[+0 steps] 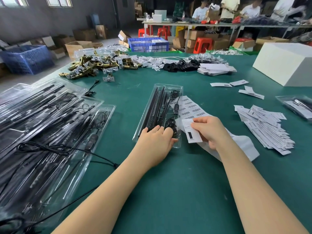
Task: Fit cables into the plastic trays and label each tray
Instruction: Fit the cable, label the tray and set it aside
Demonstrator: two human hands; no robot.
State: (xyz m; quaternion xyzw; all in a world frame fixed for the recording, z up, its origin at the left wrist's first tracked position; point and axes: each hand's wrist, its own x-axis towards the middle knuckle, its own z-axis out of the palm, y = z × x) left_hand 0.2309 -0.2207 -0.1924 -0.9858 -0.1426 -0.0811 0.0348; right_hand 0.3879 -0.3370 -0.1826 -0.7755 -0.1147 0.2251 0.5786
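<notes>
**K:** Clear thin plastic, that tray (157, 114). Mid-table on the green mat (168, 183), long black strips + coiled cable (170, 128) already seated. Prob light & flexy, would bow if lifted by one end.

**J:** Hands?

**K:** Left hand (156, 141) rests on the near end, fingers spread fairly flat over the strips and coil, pressing rather than gripping. Right hand (209, 130) pinches a small white label (191, 132) by its top edge, thumb + fingers, just right of the tray. Barcode sheet (190, 108) lies under it.

**J:** Grab pts?

**K:** Tray: both long rims, imo. Label's limp paper, edges only, likely sticky. Coil looks springy, may pop out w/o pressure.
</notes>
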